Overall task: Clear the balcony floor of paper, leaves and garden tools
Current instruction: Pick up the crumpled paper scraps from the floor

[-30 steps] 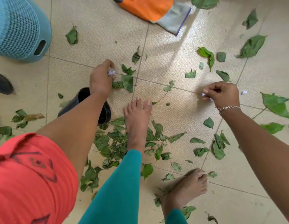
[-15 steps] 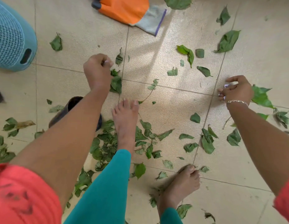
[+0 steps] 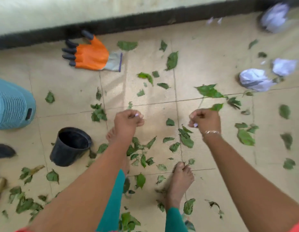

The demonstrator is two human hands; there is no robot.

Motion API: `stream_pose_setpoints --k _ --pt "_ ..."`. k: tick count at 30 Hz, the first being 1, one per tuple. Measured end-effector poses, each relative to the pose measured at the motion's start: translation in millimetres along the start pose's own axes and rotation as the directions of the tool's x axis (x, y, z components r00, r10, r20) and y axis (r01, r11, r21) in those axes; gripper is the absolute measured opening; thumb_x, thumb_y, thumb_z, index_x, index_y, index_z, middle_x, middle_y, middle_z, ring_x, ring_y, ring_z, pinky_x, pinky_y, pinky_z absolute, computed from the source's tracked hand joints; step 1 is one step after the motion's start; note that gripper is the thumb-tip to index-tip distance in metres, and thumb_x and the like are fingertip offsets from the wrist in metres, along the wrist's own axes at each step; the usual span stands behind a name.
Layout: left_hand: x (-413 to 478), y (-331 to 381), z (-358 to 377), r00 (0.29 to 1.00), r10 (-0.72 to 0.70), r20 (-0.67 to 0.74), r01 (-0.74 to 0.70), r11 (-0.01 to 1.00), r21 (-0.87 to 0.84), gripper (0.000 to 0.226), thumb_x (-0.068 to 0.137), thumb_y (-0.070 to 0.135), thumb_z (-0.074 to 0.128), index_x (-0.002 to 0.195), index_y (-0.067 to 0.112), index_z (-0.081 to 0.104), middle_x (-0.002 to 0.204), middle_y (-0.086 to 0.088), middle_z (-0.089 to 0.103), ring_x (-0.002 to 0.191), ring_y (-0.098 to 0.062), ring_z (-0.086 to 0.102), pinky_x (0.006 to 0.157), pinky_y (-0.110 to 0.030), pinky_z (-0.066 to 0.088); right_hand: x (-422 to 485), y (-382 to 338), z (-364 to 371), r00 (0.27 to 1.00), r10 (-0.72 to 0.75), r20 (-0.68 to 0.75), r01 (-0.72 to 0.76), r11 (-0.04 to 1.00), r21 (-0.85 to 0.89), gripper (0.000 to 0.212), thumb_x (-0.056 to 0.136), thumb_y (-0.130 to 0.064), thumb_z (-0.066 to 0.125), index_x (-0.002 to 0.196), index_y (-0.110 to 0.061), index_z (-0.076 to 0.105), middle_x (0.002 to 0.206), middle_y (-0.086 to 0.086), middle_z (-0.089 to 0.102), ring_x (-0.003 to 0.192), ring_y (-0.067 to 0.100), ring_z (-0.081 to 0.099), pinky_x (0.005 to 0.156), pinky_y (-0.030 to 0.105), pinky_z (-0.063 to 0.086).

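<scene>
Home balcony, tiled floor [image 3: 204, 52], garden glove [image 3: 91, 54], plant pot [image 3: 68, 148]

Green leaves [image 3: 140, 153] lie scattered flat across the beige tiled floor. Crumpled white paper balls [image 3: 255, 80] sit at the far right, near the wall. An orange garden glove [image 3: 91, 55] with dark fingertips lies flat by the dark baseboard.

A beige tiled floor [image 3: 212, 52] with thin grout lines runs up to a dark skirting strip [image 3: 145, 22], beyond which rises a pale wall [image 3: 78, 10]. Soft daylight, possibly from a side opening, pools on the tiles just below the skirting.
</scene>
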State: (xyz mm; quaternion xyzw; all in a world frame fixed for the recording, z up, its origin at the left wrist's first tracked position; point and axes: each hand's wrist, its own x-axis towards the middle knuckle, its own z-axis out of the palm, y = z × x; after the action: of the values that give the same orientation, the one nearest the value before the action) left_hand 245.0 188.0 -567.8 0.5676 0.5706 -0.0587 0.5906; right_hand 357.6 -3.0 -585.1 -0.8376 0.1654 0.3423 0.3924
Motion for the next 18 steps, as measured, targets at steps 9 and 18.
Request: stream_pose_setpoints --k 9,18 --pt "-83 86 65 0.926 0.087 0.368 -0.173 0.963 0.207 0.018 0.079 -0.014 0.063 0.067 0.0 0.058 0.068 -0.01 0.057 0.055 -0.013 0.064 0.06 -0.018 0.057 -91 31 -90 0.975 0.165 -0.15 -0.057 0.835 0.547 0.032 0.079 0.018 0.058 0.061 -0.008 0.061 0.055 0.006 0.058 0.042 0.007 0.058 0.063 0.036 0.057" --pt "-228 128 164 0.712 0.027 0.702 -0.404 0.833 0.377 0.021 0.08 -0.018 0.06 0.066 -0.001 0.057 0.059 -0.011 0.055 0.053 -0.02 0.064 0.056 -0.019 0.056 -208 70 -190 0.858 0.403 -0.317 0.096 0.482 0.871 0.024 0.076 0.02 0.058 0.061 0.002 0.061 0.044 0.002 0.058 0.04 0.014 0.056 0.052 0.025 0.049"
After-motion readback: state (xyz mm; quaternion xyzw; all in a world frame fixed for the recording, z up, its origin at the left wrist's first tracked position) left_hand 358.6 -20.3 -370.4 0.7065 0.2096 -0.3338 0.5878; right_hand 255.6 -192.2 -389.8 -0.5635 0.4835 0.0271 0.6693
